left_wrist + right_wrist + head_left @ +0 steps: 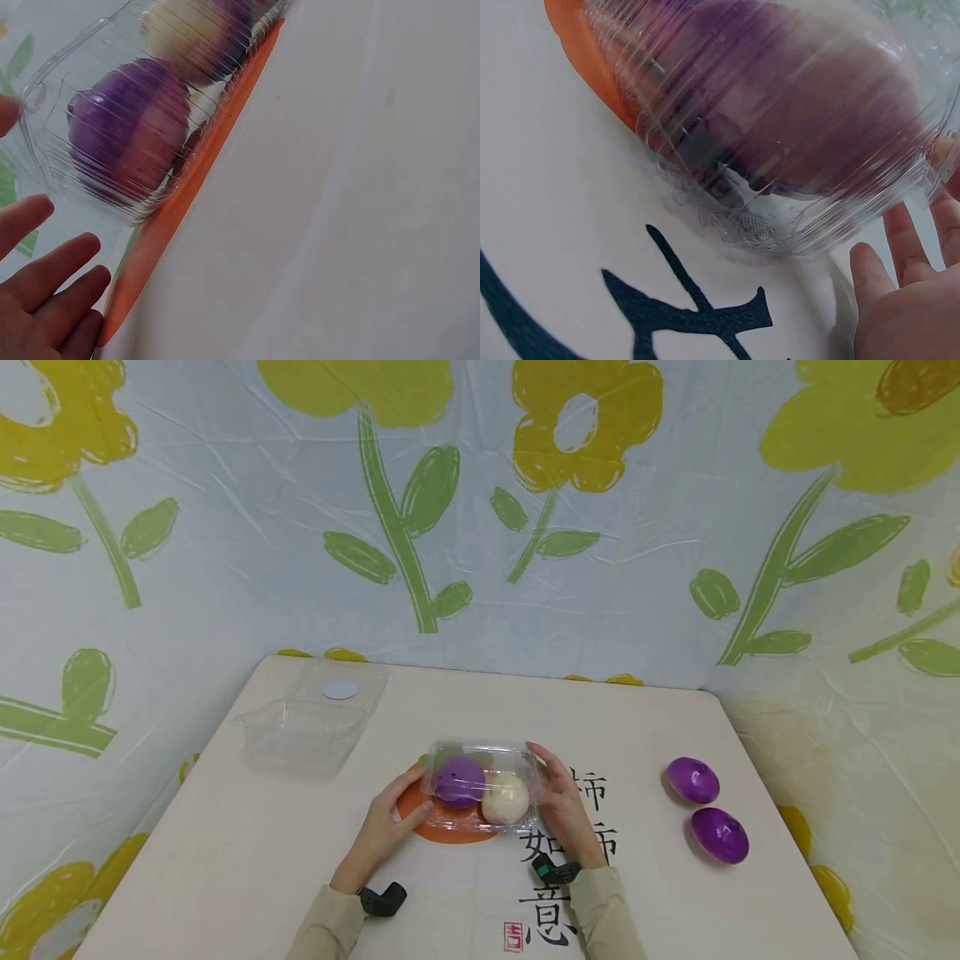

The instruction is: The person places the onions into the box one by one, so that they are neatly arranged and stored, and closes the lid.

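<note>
A clear lidded plastic box [480,747] lies between my two hands, over an orange fruit print on the cloth. Through its wall show a purple round vegetable [460,779] and a pale one [506,799]; from the left wrist both look part purple, part whitish. My left hand [381,823] holds the box's left end with thumb and forefinger spread apart; its other fingers [64,266] stand off the plastic. At the right end, my right hand [561,804] holds the box, one fingertip at the back corner. Its lower fingers [906,244] come up beside the ribbed end.
To the far left, another clear box [303,727] stands with its lid [367,687] folded back, a white oval sticker on it. Two glossy purple vegetables [693,780] [720,836] lie at the right side of the table [225,868]. A flower-print cloth [480,660] hangs behind.
</note>
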`<state>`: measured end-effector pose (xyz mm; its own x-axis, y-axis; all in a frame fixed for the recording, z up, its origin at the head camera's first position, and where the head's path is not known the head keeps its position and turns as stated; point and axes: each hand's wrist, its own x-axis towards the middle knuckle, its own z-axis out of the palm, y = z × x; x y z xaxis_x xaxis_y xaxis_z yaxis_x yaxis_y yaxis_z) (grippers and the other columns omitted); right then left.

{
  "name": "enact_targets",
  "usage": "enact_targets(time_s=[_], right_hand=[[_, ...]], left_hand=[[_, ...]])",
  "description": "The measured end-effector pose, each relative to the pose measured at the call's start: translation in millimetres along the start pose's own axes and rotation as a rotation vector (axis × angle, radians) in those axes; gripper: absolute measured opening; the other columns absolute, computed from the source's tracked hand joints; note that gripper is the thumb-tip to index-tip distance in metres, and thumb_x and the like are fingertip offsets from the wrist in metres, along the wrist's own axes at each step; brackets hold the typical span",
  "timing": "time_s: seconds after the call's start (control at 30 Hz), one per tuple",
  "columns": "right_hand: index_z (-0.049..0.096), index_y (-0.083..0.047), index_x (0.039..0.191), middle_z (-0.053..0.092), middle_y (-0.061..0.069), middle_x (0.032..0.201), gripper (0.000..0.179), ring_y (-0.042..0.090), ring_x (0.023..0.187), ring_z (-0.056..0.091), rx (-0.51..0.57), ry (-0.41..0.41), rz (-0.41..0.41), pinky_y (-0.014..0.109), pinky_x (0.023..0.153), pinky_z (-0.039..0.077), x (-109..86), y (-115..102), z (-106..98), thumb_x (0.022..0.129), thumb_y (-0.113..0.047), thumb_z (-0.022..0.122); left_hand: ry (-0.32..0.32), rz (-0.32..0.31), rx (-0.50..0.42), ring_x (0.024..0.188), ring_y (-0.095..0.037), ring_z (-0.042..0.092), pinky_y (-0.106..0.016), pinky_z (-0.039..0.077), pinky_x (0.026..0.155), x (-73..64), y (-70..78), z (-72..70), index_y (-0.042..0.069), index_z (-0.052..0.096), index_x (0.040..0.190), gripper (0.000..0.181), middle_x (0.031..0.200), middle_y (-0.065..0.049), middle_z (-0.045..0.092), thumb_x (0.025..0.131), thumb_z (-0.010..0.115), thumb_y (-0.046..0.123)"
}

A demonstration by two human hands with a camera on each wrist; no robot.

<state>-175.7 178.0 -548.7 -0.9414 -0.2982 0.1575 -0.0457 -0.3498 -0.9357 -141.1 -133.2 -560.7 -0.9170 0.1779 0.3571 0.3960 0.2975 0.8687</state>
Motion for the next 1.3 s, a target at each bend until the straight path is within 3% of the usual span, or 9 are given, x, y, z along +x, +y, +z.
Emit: enact_targets(time_s=[0.13,0.17,0.3,0.53,0.77,0.93,1.07,1.2,1.3], right_hand=[[0.029,-0.001,0.152,0.019,0.008,0.163,0.069,0.029,0.150,0.015,-0.018,0.013,0.023,0.030,0.115,0.030,-1.7,0,0,0.087,0.013,0.051],[0.030,0.000,0.151,0.020,0.008,0.162,0.069,0.029,0.150,0.015,-0.021,0.015,0.025,0.031,0.115,0.029,-1.9,0,-1,0.087,0.013,0.051],[0.030,0.006,0.148,0.023,0.010,0.161,0.064,0.028,0.149,0.016,-0.028,0.026,0.022,0.030,0.116,0.027,-1.9,1,-1,0.087,0.012,0.051],[0.030,0.015,0.138,0.027,0.013,0.158,0.056,0.027,0.147,0.020,-0.030,0.055,0.006,0.025,0.114,0.029,-1.2,2,0,0.087,0.012,0.052],[0.029,0.018,0.134,0.025,0.016,0.158,0.050,0.029,0.146,0.022,-0.030,0.042,-0.017,0.027,0.114,0.029,-0.8,3,0,0.089,0.013,0.050],[0.033,0.020,0.131,0.027,0.018,0.157,0.044,0.027,0.146,0.023,-0.031,0.029,-0.058,0.029,0.116,0.027,-0.2,5,-1,0.091,0.012,0.050],[0.036,0.021,0.130,0.029,0.020,0.157,0.039,0.027,0.146,0.025,-0.002,0.038,-0.098,0.033,0.117,0.025,-0.2,2,-2,0.091,0.015,0.040],[0.038,0.019,0.132,0.034,0.024,0.154,0.037,0.028,0.141,0.034,-0.009,0.099,-0.089,0.034,0.115,0.030,-1.1,-8,1,0.096,0.010,0.032],[0.041,0.014,0.136,0.039,0.023,0.150,0.037,0.023,0.133,0.043,-0.124,0.183,-0.021,0.028,0.108,0.039,-3.7,-18,5,0.102,-0.003,0.039]], left_hand=[[-0.005,0.026,-0.015,0.135,-0.039,0.044,-0.014,0.026,0.110,-0.2,-2.9,-0.3,0.003,0.053,0.141,0.040,0.143,-0.015,0.053,0.101,0.051,0.007],[-0.006,0.020,-0.020,0.136,-0.038,0.043,-0.015,0.026,0.110,-0.8,-8.8,0.9,0.004,0.052,0.142,0.039,0.144,-0.014,0.053,0.103,0.046,0.008],[-0.025,-0.028,-0.030,0.138,-0.038,0.041,-0.018,0.027,0.111,-1.8,-7.5,0.3,0.005,0.051,0.144,0.041,0.146,-0.013,0.051,0.106,0.037,0.014],[-0.030,0.019,-0.049,0.137,-0.040,0.041,-0.017,0.028,0.110,-1.5,-8.7,0.1,0.004,0.050,0.144,0.042,0.145,-0.014,0.051,0.102,0.048,0.009],[-0.019,0.025,-0.037,0.138,-0.038,0.041,-0.016,0.025,0.112,-0.9,-7.7,0.1,0.008,0.051,0.144,0.049,0.146,-0.012,0.051,0.096,0.061,0.010],[-0.020,0.023,-0.016,0.138,-0.039,0.041,-0.022,0.026,0.113,-1.8,-6.1,-0.4,0.008,0.050,0.145,0.053,0.147,-0.013,0.050,0.093,0.065,0.011],[-0.028,-0.006,-0.002,0.138,-0.036,0.041,-0.032,0.029,0.115,-1.9,-6.1,-0.2,0.009,0.049,0.145,0.056,0.148,-0.012,0.049,0.092,0.067,0.013],[-0.030,-0.014,0.004,0.138,-0.035,0.042,-0.041,0.032,0.114,-1.5,-5.7,-0.3,0.009,0.049,0.145,0.058,0.148,-0.011,0.049,0.091,0.068,0.015],[-0.027,-0.013,0.005,0.138,-0.034,0.042,-0.035,0.032,0.114,-1.4,-6.0,-0.7,0.006,0.048,0.146,0.060,0.147,-0.011,0.051,0.090,0.069,0.016]])
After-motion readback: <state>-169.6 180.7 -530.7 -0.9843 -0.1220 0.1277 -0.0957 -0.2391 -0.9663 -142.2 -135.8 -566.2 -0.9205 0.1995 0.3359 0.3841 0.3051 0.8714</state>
